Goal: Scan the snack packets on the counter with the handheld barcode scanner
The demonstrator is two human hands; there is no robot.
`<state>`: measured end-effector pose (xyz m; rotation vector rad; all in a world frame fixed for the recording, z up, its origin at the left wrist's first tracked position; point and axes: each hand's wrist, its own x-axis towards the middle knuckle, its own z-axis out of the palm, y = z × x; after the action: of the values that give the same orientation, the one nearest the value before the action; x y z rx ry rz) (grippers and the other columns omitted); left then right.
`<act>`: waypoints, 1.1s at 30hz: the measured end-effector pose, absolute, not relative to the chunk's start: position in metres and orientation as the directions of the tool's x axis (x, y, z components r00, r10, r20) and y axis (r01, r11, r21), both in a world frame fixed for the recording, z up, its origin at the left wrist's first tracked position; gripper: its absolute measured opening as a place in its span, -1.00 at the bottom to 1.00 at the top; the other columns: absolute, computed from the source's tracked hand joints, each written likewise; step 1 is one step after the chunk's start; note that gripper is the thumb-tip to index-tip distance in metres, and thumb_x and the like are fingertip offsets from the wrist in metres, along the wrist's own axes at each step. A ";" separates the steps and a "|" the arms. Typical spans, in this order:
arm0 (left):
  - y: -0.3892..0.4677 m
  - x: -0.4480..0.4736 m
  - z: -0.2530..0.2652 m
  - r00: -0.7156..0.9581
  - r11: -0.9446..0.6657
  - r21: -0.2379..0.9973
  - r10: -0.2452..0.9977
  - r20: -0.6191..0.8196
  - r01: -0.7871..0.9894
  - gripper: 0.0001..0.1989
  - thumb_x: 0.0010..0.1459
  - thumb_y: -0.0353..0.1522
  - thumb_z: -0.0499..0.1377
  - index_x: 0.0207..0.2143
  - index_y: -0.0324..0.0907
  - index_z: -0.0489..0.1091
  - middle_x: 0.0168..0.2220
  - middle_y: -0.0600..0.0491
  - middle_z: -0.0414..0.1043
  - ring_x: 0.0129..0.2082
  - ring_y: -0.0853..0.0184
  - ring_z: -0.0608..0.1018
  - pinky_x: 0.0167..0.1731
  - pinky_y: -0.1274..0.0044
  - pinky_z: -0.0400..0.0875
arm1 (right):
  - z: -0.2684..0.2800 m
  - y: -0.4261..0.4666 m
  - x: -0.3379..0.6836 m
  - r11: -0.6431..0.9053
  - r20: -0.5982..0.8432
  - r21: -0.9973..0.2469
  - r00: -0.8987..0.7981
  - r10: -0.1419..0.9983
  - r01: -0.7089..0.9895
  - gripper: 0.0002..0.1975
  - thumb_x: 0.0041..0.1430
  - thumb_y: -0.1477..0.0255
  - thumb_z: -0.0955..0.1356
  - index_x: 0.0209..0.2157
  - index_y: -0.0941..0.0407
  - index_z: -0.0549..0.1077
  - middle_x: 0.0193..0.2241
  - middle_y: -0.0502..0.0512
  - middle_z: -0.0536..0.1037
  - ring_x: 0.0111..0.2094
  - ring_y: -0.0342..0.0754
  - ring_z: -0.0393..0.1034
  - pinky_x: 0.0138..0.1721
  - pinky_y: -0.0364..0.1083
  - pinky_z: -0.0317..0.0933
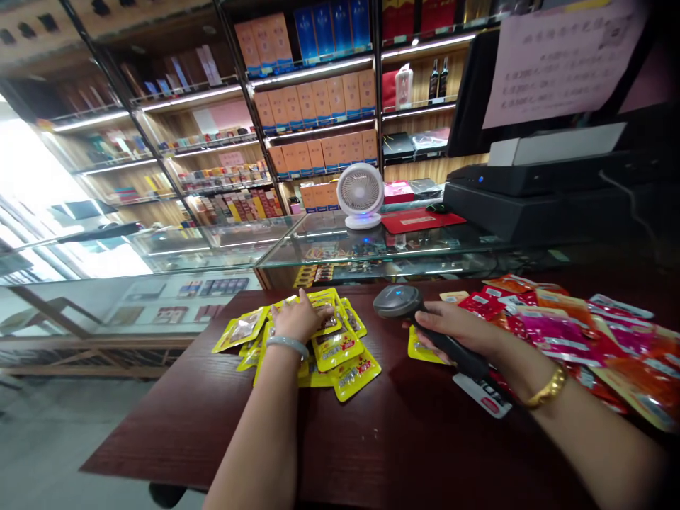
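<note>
My right hand is wrapped around the handle of a black barcode scanner, its head pointing left with a small blue light on top. My left hand rests with fingers spread on a pile of yellow snack packets to the left; the undersides of its fingers are hidden. Beneath the scanner hand lies another yellow packet, partly covered. A white and red card-like packet shows under the scanner's handle. Red, orange and pink packets are heaped beside my right forearm.
Everything lies on a dark red wooden table. Behind it, a glass display counter carries a white fan and a red mat. At the right stand a monitor with a pink paper sign and a black cash drawer.
</note>
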<state>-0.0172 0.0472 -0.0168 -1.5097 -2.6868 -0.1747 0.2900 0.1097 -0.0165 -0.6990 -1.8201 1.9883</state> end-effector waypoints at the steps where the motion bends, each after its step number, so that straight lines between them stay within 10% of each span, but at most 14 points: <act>1: 0.047 -0.019 -0.018 -0.520 0.515 0.066 0.850 0.091 0.854 -0.21 0.05 0.09 0.06 0.17 -0.27 0.21 0.03 -0.38 0.41 0.13 -0.18 0.35 0.13 -0.02 -0.06 | -0.017 0.110 0.290 -0.108 -0.124 -0.991 -0.815 0.566 0.076 -0.54 0.10 0.02 0.37 -0.27 0.15 0.34 -0.62 -0.10 0.40 -0.75 -0.25 0.24 -0.76 -0.26 0.05; 8: 0.054 -0.021 -0.020 -0.472 0.446 0.178 0.870 0.144 0.877 -0.22 -0.01 -0.03 0.21 0.19 -0.22 0.16 -0.06 -0.26 0.49 -0.05 0.01 0.51 -0.14 0.37 0.30 | -0.019 0.110 0.288 -0.092 -0.117 -0.993 -0.812 0.572 0.079 -0.54 0.11 0.02 0.36 -0.27 0.15 0.32 -0.63 -0.10 0.40 -0.75 -0.25 0.25 -0.78 -0.27 0.04; 14: 0.058 -0.017 -0.020 -0.443 0.358 0.410 0.887 0.131 0.839 -0.73 0.10 -0.14 0.14 -0.28 -0.13 0.44 -0.30 -0.01 0.55 -0.29 0.24 0.54 -0.37 0.52 0.27 | -0.018 0.104 0.287 -0.125 -0.121 -0.990 -0.827 0.548 0.062 -0.54 0.09 0.01 0.37 -0.30 0.13 0.29 -0.62 -0.10 0.39 -0.75 -0.24 0.25 -0.76 -0.26 0.10; 19: 0.060 0.012 -0.023 -0.412 0.193 0.480 0.816 0.406 0.856 -0.83 0.18 -0.21 0.07 -0.30 -0.09 0.36 -0.35 0.08 0.51 -0.34 0.32 0.49 -0.42 0.56 0.18 | -0.013 0.097 0.289 -0.123 -0.109 -0.991 -0.859 0.499 0.054 -0.52 0.07 -0.01 0.38 -0.28 0.13 0.29 -0.61 -0.09 0.40 -0.76 -0.25 0.22 -0.78 -0.27 0.08; 25: 0.061 0.033 -0.029 -0.310 0.057 0.525 0.858 0.409 0.849 -0.82 0.22 -0.35 -0.03 -0.31 -0.13 0.36 -0.39 0.10 0.48 -0.41 0.38 0.45 -0.43 0.59 0.19 | -0.012 0.094 0.289 -0.102 -0.097 -0.993 -0.889 0.448 0.057 -0.53 0.11 0.00 0.35 -0.25 0.14 0.32 -0.62 -0.10 0.39 -0.77 -0.26 0.22 -0.78 -0.28 0.06; 33: 0.056 0.025 -0.031 -0.158 0.096 0.256 0.959 0.235 0.962 -0.62 0.25 -0.13 -0.02 -0.44 -0.17 0.42 -0.45 -0.03 0.46 -0.39 0.27 0.48 -0.33 0.49 0.25 | -0.013 0.096 0.290 -0.079 -0.111 -0.993 -0.893 0.436 0.085 -0.55 0.11 0.00 0.35 -0.35 0.12 0.27 -0.61 -0.08 0.42 -0.78 -0.27 0.21 -0.80 -0.28 0.02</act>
<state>0.0251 0.0564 -0.0309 -2.0328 -2.3202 -0.5531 0.2899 0.0962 -0.0134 -0.5695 -1.9449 2.0646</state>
